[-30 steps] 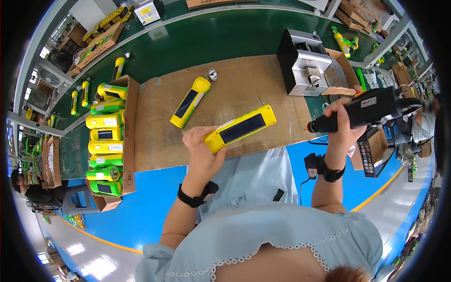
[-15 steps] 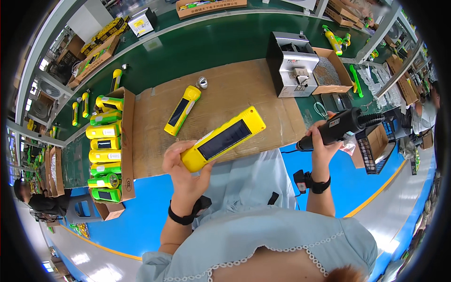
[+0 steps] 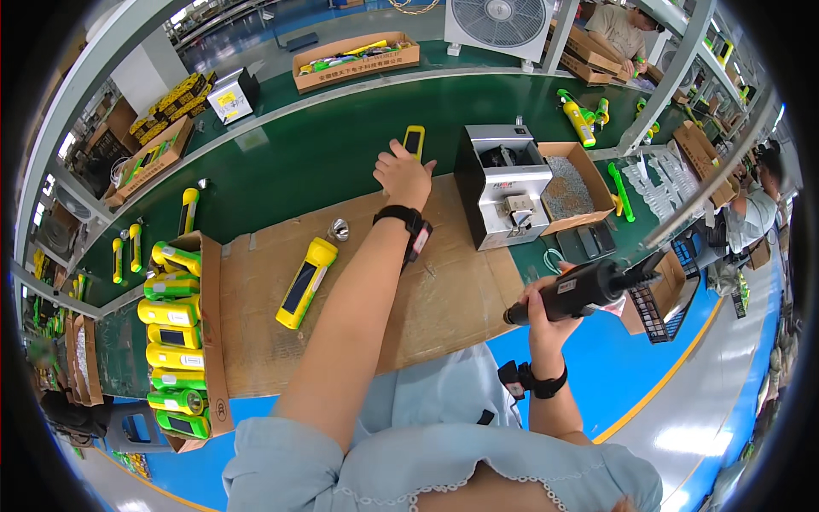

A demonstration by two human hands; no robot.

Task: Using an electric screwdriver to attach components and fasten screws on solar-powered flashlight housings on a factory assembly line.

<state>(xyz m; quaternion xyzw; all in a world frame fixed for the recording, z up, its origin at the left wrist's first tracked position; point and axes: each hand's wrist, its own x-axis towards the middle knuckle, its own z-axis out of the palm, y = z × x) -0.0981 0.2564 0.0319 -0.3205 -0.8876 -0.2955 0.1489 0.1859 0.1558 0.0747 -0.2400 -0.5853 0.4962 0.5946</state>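
My left hand (image 3: pixel 403 177) is stretched far across the bench, its fingers spread around the near end of a yellow flashlight (image 3: pixel 415 140) with a dark panel. Whether the fingertips still touch it is hard to see. In my right hand (image 3: pixel 550 328) is a black electric screwdriver (image 3: pixel 573 293), gripped round its body over the bench's front edge and pointing right. Another yellow flashlight body (image 3: pixel 305 286) lies on the cardboard sheet (image 3: pixel 426 282), its silver reflector head (image 3: pixel 339 229) loose beside its top end.
Left stands a carton (image 3: pixel 213 333) packed with yellow and green flashlights. A black-and-silver machine (image 3: pixel 505 188) and a box of small screws (image 3: pixel 567 183) stand right. A fan (image 3: pixel 499 21) sits beyond the bench; a person (image 3: pixel 618 34) works at the far right.
My left hand has carried the flashlight from near my body to the bench's far side, and its fingers have spread. My right hand still holds the screwdriver. The head view has shifted.
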